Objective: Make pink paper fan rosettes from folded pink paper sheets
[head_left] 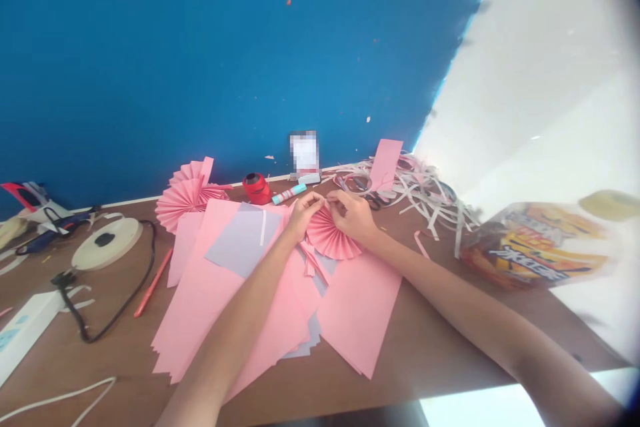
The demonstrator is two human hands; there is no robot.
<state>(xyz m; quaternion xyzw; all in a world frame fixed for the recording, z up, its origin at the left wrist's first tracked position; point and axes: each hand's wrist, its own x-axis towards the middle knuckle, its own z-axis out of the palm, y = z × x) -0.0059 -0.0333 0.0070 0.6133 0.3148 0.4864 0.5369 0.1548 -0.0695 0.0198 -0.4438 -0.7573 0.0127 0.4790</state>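
Note:
A pleated pink paper fan is spread between my hands, its folds opening downward. My left hand is closed in a pinch at the fan's upper left edge. On the other side my right hand pinches the fan's upper right, its fingertips near those of the left. Beneath lie overlapping pink sheets and a grey-lilac sheet. A narrow folded pink strip rests just below the fan. Finished-looking pink pleated fans stand together to the left.
At the back are a red tape roll, a glue stick and a propped phone. Paper strips heap at the right, beside a snack bag. A red pen, black cable and white power strip lie left.

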